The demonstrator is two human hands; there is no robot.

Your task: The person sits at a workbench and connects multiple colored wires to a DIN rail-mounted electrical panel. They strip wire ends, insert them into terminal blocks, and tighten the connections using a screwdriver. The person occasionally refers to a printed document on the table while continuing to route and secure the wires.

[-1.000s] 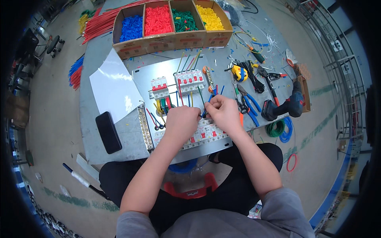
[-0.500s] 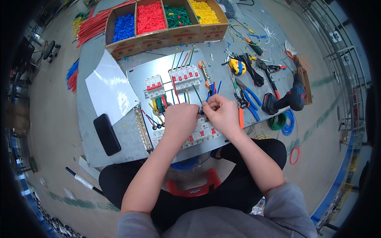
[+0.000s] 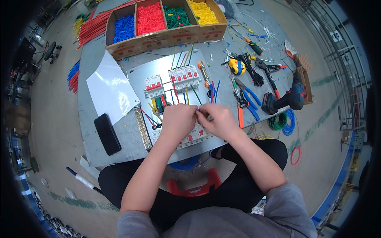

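My left hand and my right hand meet fingertip to fingertip over a metal mounting plate. Both are closed in a pinch; a small dark bit shows between them, too covered to name. Beyond the fingers, a row of breakers with red switches has thin coloured wires rising from it. A smaller breaker sits to its left. Under my wrists lies another breaker row, partly hidden. Red and blue wires stand up beside a black ring just beyond my right hand.
A cardboard box of blue, red, green and yellow sleeves stands at the back. White paper and a phone lie left. To the right are blue-handled pliers, a tape measure, black cable ties and a cordless drill.
My right hand has shifted slightly left, closer against the left fingertips. The black ring and the red and blue wires beyond it now show more fully. My left hand has barely moved.
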